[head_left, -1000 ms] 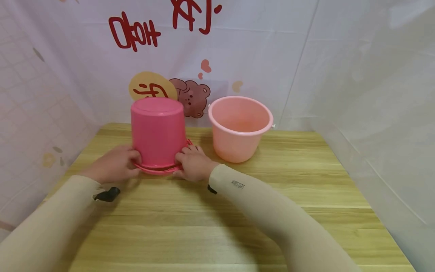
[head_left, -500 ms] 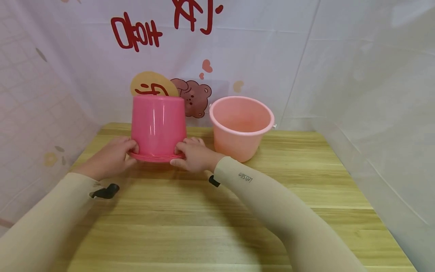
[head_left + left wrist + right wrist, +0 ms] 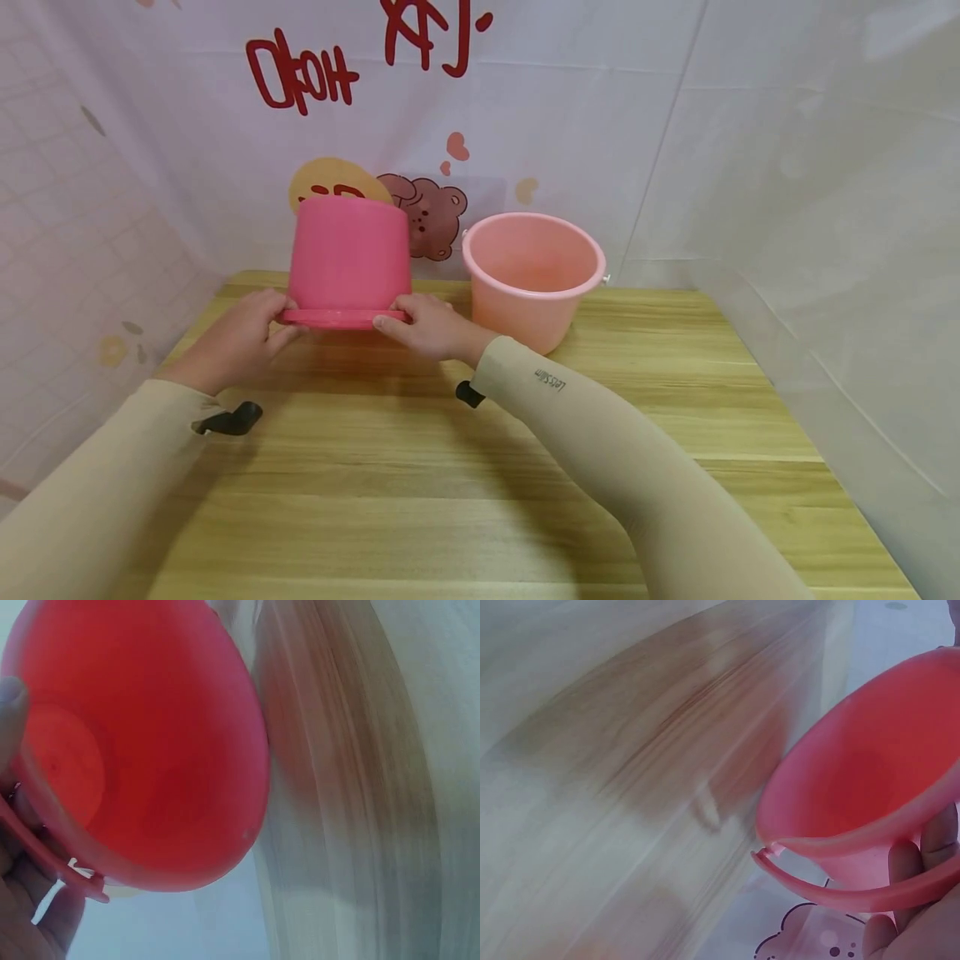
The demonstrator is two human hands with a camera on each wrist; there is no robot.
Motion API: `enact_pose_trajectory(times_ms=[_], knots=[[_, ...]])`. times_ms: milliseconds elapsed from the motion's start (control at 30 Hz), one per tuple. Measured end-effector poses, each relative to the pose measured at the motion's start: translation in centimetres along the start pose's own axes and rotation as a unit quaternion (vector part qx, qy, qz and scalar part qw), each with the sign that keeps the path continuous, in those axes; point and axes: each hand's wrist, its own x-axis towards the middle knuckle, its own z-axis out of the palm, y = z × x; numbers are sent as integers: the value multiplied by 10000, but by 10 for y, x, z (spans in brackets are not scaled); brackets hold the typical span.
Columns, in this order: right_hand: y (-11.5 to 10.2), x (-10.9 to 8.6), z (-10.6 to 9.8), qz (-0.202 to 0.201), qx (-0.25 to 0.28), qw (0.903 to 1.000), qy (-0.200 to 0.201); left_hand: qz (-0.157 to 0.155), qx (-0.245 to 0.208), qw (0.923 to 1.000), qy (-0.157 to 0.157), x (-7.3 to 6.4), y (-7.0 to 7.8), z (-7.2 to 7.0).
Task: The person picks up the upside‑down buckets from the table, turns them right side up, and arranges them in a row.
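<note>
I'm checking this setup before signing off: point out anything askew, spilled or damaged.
The deeper pink bucket is upside down between the left grip and right grip, which looks odd beside the upright pale pink bucket. No spill or damage shows.

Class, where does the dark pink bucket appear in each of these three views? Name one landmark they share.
Head: left of centre, the dark pink bucket, base up, between the left hand and right hand.
Left wrist: upper left, its open mouth showing, cut off by the frame.
Right wrist: at the right edge, partly cut off, its inside showing.
Shared landmark: the wooden table.
</note>
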Motion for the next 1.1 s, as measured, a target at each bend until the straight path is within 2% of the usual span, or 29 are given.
enact_pose_trajectory(times_ms=[167,267,300,400,533,633,733,900,1000,1100], knots=[[-3,0,-5,114,378,9991,178,-23,-69,9997,230,0,1,-2],[-6,0,-9,202,618,9977,200,160,34,9980,606,0,2,-1],[-7,0,-10,253,707,9970,181,310,157,9964,779,0,1,-1],[-10,1,-13,388,874,9953,119,953,774,9843,1268,0,-2,1],[-12,2,-14,500,992,9938,68,1789,1599,9585,1538,1,-6,1],[-12,2,-14,562,1123,9920,126,2031,1868,9486,1548,3,-5,1],[-11,2,-13,497,1392,9884,354,2038,1835,9478,1630,5,-2,0],[-9,4,-10,-97,1644,9819,932,1852,1499,9565,1685,10,5,-1],[-9,4,-10,-431,1217,9846,1182,1631,1302,9638,1663,13,8,-2],[-8,3,-11,-718,435,9871,1364,1425,1145,9694,1637,14,10,-4]])
